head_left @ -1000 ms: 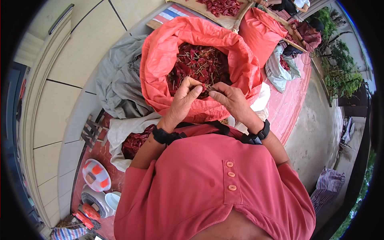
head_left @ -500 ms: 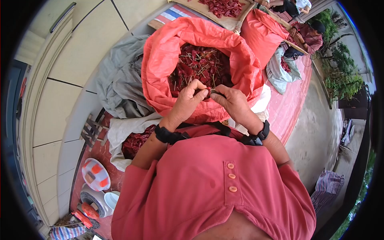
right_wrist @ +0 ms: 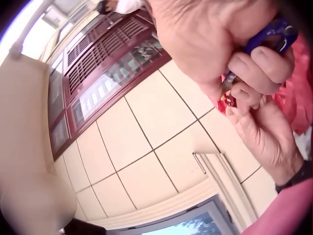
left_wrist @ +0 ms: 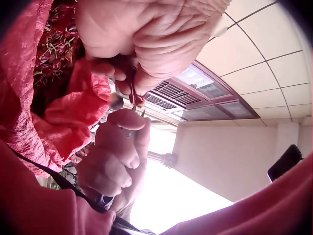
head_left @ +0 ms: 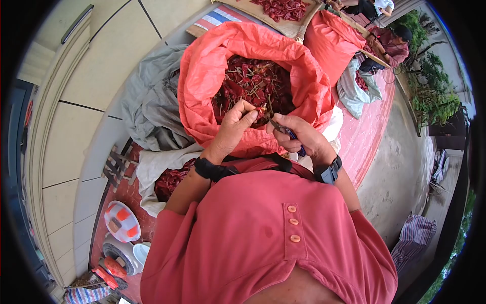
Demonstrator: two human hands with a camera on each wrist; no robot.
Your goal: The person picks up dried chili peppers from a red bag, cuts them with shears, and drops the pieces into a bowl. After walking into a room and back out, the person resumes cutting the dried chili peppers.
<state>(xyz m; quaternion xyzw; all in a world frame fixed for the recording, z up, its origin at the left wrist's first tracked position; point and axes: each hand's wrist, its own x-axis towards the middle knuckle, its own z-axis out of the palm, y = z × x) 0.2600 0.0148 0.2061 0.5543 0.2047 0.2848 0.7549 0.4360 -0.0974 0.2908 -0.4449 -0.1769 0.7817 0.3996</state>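
Observation:
A red bag [head_left: 205,63] with its rim rolled back stands in front of me, full of dried red chilies [head_left: 248,83] with pale stems. Over its near rim, my left hand [head_left: 232,126] pinches a dried chili [right_wrist: 230,101] between thumb and fingertips. My right hand [head_left: 304,136] grips small scissors with blue handles [right_wrist: 289,35], the fingers curled round them. In the left wrist view, the pointed blades reach right up to the held chili, whose body is partly hidden by the left fingers.
A white sack [head_left: 149,175] of chilies lies at my left, beside grey sacking [head_left: 152,101]. Another red bag [head_left: 331,45] and a pale sack [head_left: 347,91] stand at the far right. Beyond them sits a person [head_left: 397,45]. A basin [head_left: 121,232] lies lower left.
My right hand has turned and shifted slightly right, bringing the scissors into sight in its grip. The left hand stays over the bag's near rim, still pinching.

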